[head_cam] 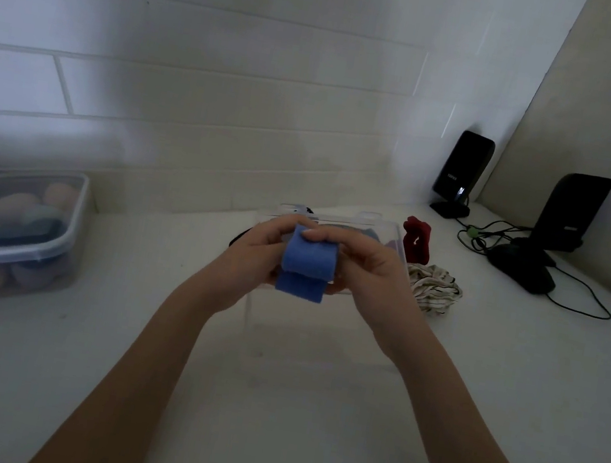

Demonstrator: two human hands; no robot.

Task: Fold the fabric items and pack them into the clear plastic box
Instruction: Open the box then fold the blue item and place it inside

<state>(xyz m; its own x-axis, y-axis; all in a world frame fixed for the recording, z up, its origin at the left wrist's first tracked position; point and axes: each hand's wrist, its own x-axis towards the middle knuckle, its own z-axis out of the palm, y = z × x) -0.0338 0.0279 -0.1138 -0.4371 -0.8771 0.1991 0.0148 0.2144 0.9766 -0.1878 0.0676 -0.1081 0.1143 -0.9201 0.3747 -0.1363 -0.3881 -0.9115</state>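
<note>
A folded blue fabric piece (306, 266) is held in the air above the near edge of the clear plastic box (389, 231). My left hand (258, 251) grips its left side with the thumb pressed on top. My right hand (364, 269) pinches its right end. Some dark and purple fabric lies inside the box, mostly hidden behind my hands. A striped white cloth (433, 289) lies crumpled on the counter to the right of the box. A dark red fabric item (417, 240) stands just behind it.
A lidded plastic container (9, 226) with rounded pastel items sits at the left. Two black speakers (461, 174) (569, 213), a black mouse (522, 269) and cables occupy the back right corner. A tiled wall rises behind the white counter (286, 410).
</note>
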